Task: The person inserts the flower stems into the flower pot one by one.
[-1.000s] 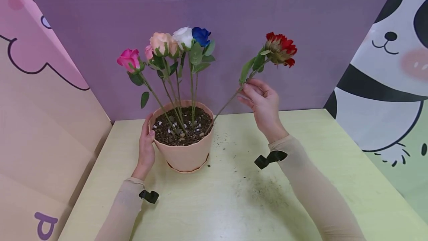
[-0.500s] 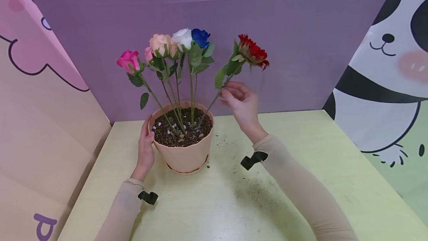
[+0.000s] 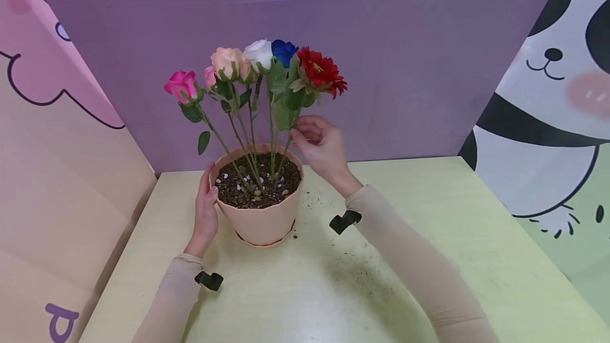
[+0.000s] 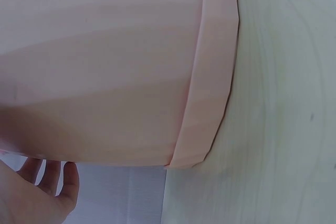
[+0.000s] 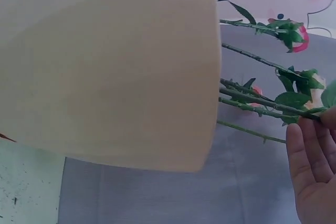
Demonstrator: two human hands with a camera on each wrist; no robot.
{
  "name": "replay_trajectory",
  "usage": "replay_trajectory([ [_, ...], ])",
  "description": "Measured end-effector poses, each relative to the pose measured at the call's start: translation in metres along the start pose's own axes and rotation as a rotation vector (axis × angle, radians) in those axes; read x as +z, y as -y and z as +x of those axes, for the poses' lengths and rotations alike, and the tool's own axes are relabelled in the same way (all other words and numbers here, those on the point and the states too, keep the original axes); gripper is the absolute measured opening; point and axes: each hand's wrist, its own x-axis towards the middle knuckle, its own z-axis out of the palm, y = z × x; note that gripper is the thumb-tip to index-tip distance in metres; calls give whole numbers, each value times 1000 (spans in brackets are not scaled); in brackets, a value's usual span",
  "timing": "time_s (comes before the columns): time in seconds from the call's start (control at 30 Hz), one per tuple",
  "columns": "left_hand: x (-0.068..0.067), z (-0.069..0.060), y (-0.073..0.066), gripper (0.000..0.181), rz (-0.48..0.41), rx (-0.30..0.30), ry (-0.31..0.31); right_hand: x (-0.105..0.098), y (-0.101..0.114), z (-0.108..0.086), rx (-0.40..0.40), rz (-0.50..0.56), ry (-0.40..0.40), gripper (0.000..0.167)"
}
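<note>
A pale pink flower pot (image 3: pixel 259 224) of dark soil stands on the table. My left hand (image 3: pixel 206 216) grips its left side, thumb at the rim; in the left wrist view, that hand's bent fingers (image 4: pixel 70 182) lie along the pot wall (image 4: pixel 105 72). With thumb and fingers, my right hand (image 3: pixel 324 150) pinches the leafy stem of a red flower (image 3: pixel 321 70) above the pot's right side. The stem's lower end meets the soil (image 3: pixel 238 195). In the right wrist view, the right hand (image 5: pixel 315 169) holds the stem beyond the pot wall (image 5: pixel 115 72).
Beside the red flower stand a magenta rose (image 3: pixel 182 86), peach roses (image 3: pixel 226 62), a white rose (image 3: pixel 259 53) and a blue rose (image 3: pixel 284 52). Soil crumbs (image 3: pixel 362 274) lie on the table (image 3: pixel 429 226). Behind rises a purple backdrop (image 3: pixel 405 68).
My right hand has moved left with the red flower, bringing its stem from a steep rightward lean to nearly upright beside the blue rose. The left hand stays on the flower pot.
</note>
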Motion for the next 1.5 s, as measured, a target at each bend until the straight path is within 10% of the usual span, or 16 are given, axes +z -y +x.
replay_trajectory([
  [0.6, 0, 4, -4, 73, -36, 51, -8, 35, 18, 12, 3, -192, 127, 18],
  [1.5, 1, -1, 1, 72, -18, 18, -14, 36, -14, -8, -11, -81, 96, 18],
])
